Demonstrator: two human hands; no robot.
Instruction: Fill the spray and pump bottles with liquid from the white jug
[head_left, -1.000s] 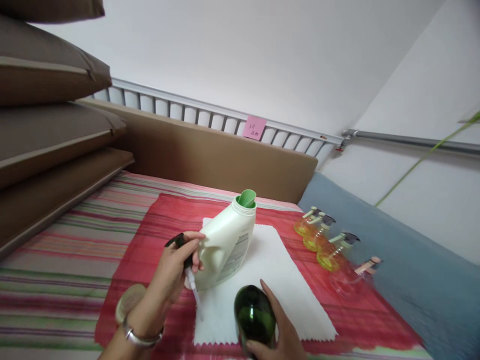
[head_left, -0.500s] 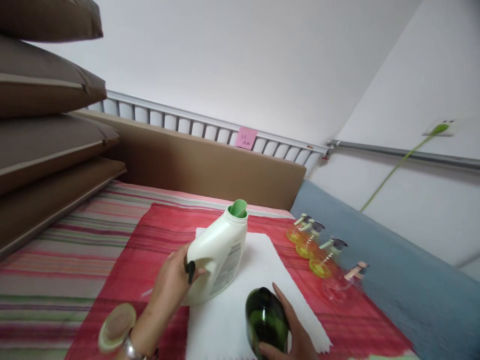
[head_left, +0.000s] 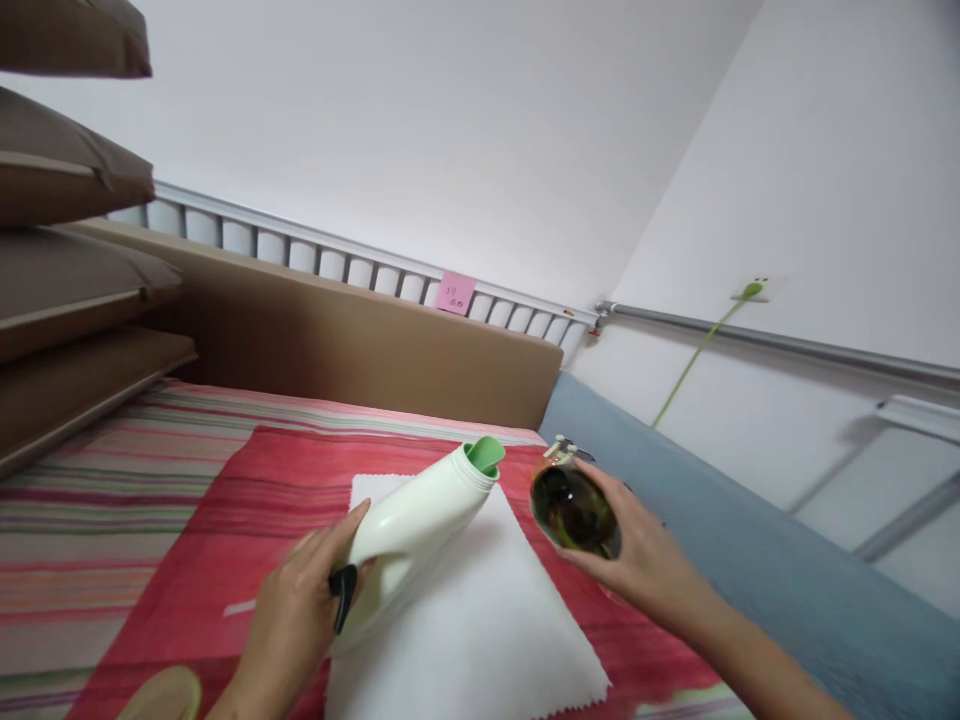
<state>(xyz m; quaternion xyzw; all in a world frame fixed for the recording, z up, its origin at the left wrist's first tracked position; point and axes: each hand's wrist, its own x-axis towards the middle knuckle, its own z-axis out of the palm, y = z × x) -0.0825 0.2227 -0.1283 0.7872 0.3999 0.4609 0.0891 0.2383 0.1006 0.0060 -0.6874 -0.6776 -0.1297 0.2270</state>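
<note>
My left hand is closed round the handle side of a white detergent bottle. Uncapped, it leans to the right, with a green pouring spout in its mouth. A small black curved piece shows at the fingers of this hand; what it belongs to is hidden. My right hand grips a dark green, glossy bottle to the right of the spout, apart from it. Under the detergent bottle lies a white cloth with zigzag edges.
Pump bottles stand behind my right hand, mostly hidden. A pale round lid lies at the lower left on the red cloth. Stacked brown cushions rise at the left; a brown board runs along the back.
The dark bottle has gone up and to the right in my right hand, now in front of the pump bottles. The detergent bottle tilts further to the right. The view has shifted.
</note>
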